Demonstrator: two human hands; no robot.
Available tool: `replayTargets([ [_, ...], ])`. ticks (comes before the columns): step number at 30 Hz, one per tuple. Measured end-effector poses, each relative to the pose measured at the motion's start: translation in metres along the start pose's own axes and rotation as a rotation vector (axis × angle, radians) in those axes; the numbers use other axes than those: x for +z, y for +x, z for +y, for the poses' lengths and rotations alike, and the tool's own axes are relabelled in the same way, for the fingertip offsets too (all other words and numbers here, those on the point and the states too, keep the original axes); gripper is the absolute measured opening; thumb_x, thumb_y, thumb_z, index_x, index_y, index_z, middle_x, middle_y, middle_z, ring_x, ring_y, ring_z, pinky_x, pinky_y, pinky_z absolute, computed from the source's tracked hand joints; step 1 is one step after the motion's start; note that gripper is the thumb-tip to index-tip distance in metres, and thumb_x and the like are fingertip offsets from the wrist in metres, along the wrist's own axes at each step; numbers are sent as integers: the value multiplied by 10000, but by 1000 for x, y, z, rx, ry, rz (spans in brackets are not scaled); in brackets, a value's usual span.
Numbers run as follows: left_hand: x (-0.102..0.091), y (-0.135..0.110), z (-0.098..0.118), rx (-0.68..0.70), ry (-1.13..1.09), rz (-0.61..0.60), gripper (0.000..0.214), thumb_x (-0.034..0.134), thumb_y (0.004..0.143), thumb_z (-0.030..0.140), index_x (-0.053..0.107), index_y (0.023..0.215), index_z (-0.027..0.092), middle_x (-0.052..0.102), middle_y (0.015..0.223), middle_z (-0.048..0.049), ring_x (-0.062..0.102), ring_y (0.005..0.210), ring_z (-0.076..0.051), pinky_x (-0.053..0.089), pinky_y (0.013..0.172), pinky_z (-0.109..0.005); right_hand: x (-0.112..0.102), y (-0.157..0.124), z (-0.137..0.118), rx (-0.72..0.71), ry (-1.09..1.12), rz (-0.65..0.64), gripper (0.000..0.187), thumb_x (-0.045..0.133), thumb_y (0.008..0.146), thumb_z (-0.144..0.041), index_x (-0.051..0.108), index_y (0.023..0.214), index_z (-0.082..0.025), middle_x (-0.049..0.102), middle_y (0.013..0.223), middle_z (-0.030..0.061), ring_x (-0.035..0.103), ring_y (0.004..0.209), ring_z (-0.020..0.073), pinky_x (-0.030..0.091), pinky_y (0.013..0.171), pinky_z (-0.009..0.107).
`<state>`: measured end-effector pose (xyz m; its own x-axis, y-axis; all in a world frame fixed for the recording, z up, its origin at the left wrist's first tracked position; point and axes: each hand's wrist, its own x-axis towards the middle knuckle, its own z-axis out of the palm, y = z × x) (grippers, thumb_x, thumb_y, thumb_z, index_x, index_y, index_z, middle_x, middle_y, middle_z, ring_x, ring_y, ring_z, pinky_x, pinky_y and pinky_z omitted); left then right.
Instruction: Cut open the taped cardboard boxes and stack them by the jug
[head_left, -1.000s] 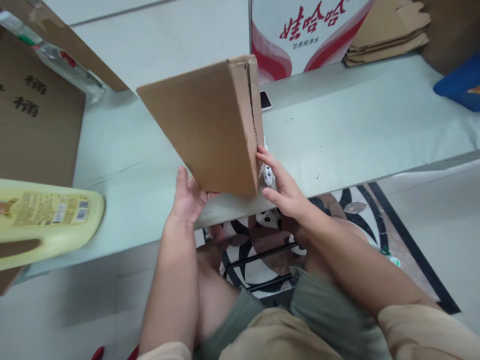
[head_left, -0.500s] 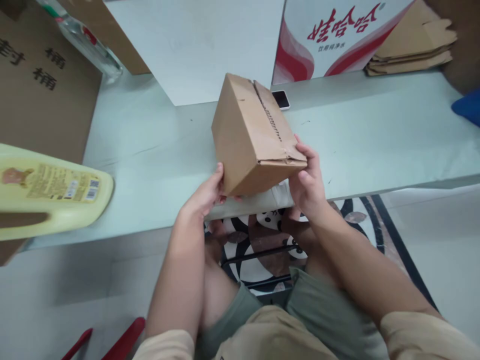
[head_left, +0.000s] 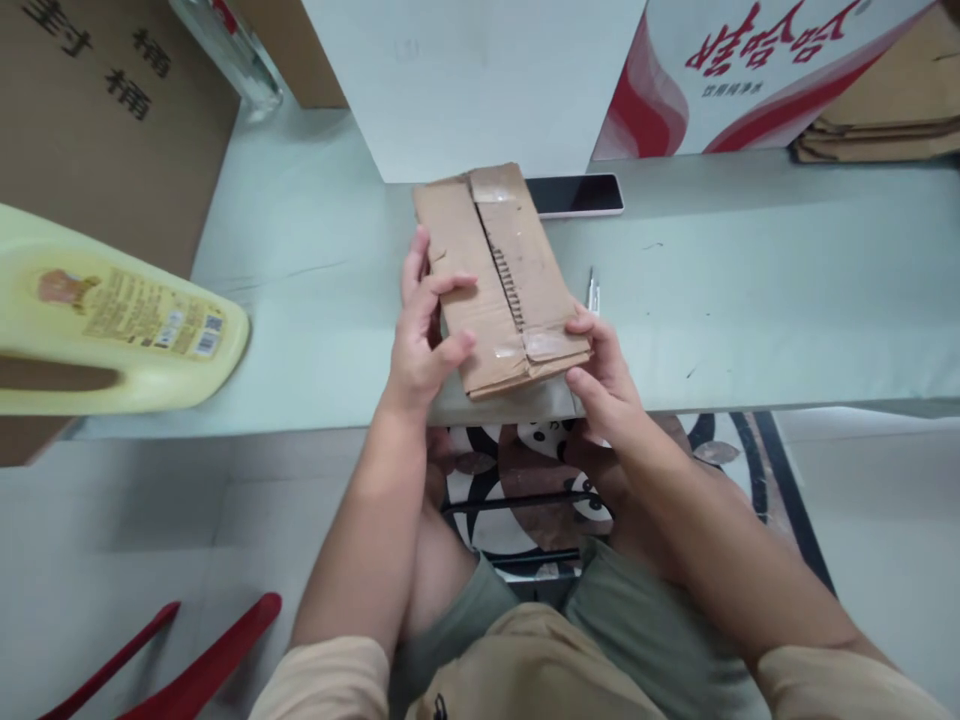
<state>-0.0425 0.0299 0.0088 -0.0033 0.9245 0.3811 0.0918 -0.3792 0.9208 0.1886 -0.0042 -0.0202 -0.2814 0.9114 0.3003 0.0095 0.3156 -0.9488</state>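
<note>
Between my two hands is a small brown cardboard box, its top seam facing up with clear tape at both ends and a torn, ragged stretch along the middle. My left hand grips the left side, with fingers and thumb reaching over the top face. At the near right corner, my right hand pinches the box edge. A phone lies behind the box, partly covered by it. Just right of the box rests a small slim metal-tipped tool, its lower part hidden near my right hand.
A yellow jug stands at the left edge of the table. Behind are a large brown carton, a clear bottle, a white carton, a red-and-white carton and folded cardboard. Red legs show lower left.
The box has been turned so its top faces me more squarely. My left hand has moved from its lower corner up onto its side and top. The phone and slim tool now show more.
</note>
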Motion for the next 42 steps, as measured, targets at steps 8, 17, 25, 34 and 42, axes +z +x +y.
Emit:
replayTargets([
  [8,7,-13,13,-86,51,-8,544,772,697,700,705,1031,276,269,1727,-35,197,1627,-339,272,1320,-466,9,4,2,-60,-55,102,399,451,965,-674,488,1207,-359,441,1585,30,436,1499,294,377,1229,563],
  [17,16,-30,16,379,229,25,346,507,995,527,782,1008,317,507,1570,6,390,1538,-303,237,1329,-569,9,7,-5,-84,-48,99,361,489,980,-625,495,1205,-343,467,1534,49,436,1490,284,365,1235,539],
  [25,20,-36,28,110,291,86,366,749,725,696,814,830,351,672,1151,-69,499,1395,-401,309,1247,-668,7,11,-5,-55,-75,85,459,490,946,-709,531,1197,-327,499,1504,66,449,1469,300,395,1212,563],
  [34,22,-35,19,204,430,45,302,792,709,590,776,833,316,683,1027,-53,578,1241,-342,300,1266,-617,-20,-2,-15,-151,-316,285,358,502,989,-528,616,1278,-350,630,1312,73,577,1281,326,461,1105,561],
  [42,26,-34,20,374,482,66,219,747,752,386,786,956,318,704,1031,-50,627,1147,-320,421,1190,-603,-39,8,15,307,-924,121,442,634,854,-451,721,1242,-260,605,923,109,585,924,339,527,859,581],
])
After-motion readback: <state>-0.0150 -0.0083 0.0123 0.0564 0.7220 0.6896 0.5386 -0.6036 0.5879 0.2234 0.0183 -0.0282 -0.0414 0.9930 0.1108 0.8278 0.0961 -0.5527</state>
